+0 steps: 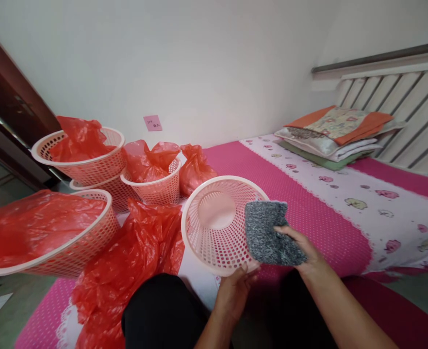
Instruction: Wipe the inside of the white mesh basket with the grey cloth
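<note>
Basically, the weak point is the basket support: the pink mesh basket [217, 211] is tilting its mouth toward the wearer, in front of the knees over the pink bedspread [232, 155], and only the left hand [236, 291] is visibly steadying it. If that grip is slipping, the basket could be rolling into the loose red plastic bag [126, 271] just beside it. The speckled grey cloth [267, 232] is overlapping the basket's right rim in view; can't tell if it's touching. Rough mesh edges could be snagging it if it's getting dragged across, and its far end could be flopping since one edge is carrying the load

Hands: left is curling round the near rim, partly hidden, so can't tell how tightly. Right hand [297, 241] is pinching the cloth's near right edge, thumb lying on top, other fingers mostly hidden beneath
</note>
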### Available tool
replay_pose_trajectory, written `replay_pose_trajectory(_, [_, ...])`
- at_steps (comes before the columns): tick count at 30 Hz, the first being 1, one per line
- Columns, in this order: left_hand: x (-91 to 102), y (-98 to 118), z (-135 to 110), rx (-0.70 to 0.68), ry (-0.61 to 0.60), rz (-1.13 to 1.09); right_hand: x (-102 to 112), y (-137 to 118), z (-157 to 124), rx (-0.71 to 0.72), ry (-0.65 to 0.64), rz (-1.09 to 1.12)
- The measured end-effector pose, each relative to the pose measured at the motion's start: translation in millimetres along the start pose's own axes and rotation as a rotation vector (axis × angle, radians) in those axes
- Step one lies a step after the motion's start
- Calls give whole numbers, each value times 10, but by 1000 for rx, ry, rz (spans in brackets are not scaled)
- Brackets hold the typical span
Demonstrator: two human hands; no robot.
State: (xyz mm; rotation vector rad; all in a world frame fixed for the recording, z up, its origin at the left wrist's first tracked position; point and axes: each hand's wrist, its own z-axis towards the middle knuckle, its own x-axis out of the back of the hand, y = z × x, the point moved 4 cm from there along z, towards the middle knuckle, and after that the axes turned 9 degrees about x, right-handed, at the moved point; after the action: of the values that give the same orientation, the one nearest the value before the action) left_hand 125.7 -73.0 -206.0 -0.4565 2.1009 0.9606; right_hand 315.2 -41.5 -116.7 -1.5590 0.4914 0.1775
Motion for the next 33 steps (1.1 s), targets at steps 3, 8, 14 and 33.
replay_pose_trajectory(3, [-11, -15, -18, 80, -47, 36, -80, -20, -57, -55, -21, -7])
replay_pose_trajectory(8, [-22, -3, -28, 73, -82, 59, -150, -67, -107, -74, 18, -23])
replay_pose_trajectory(14, [8, -32, 6, 58, -69, 49, -294, -73, -69, -8, -54, -215])
replay_pose_trajectory(33, [23, -13, 13, 3, -16, 59, -1036, 386, 795, 458, -427, -1307])
